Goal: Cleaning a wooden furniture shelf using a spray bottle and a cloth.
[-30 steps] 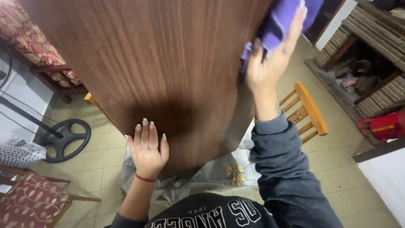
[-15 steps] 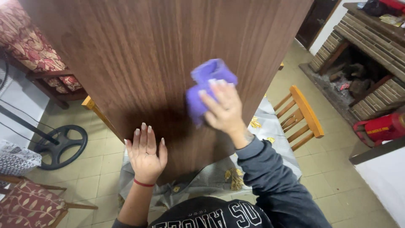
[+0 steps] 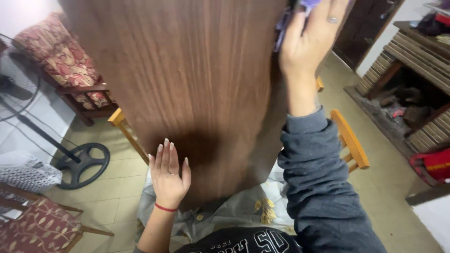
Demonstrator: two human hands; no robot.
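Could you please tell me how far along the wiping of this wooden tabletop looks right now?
Done: cannot tell; the tabletop shows no clear wiped or unwiped patches. In hand: the right hand presses a purple cloth at the far right edge, while the left hand rests flat near the front edge. Left: cannot tell.

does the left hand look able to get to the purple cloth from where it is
Probably yes. The left hand lies flat on the near end of the dark brown wooden tabletop, and bare wood runs up to the purple cloth under the right hand, though it is a long stretch.
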